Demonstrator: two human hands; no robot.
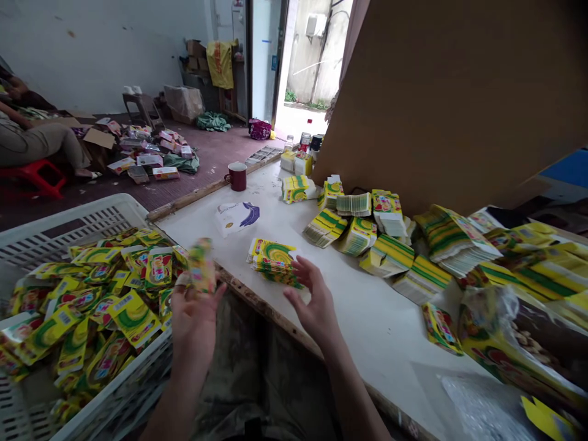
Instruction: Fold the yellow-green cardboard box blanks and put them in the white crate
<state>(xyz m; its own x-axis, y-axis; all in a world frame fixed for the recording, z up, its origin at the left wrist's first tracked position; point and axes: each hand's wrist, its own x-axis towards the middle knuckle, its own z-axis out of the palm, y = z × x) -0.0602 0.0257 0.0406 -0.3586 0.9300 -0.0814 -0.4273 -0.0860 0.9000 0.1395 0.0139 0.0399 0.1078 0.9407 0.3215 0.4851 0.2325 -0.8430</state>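
In my left hand (195,309) is a small yellow-green carton (202,266), blurred by motion, held above the table's front edge beside the crate. My right hand (315,300) has its fingers apart and holds nothing. Just beyond its fingertips lies a stack of flat yellow-green cartons (274,257) on the white table (362,312); whether the fingertips touch the stack I cannot tell. To the left, a white plastic crate (124,211) contains a heap of similar small cartons (133,315).
Bundles of flat cartons (386,254) line the table's right side. An opened box (500,343) and a clear plastic bag (482,404) lie at the right. A mug (237,177) and a tissue pack (236,217) stand farther back. A large cardboard sheet (450,92) leans behind. A seated person (41,144) is at left.
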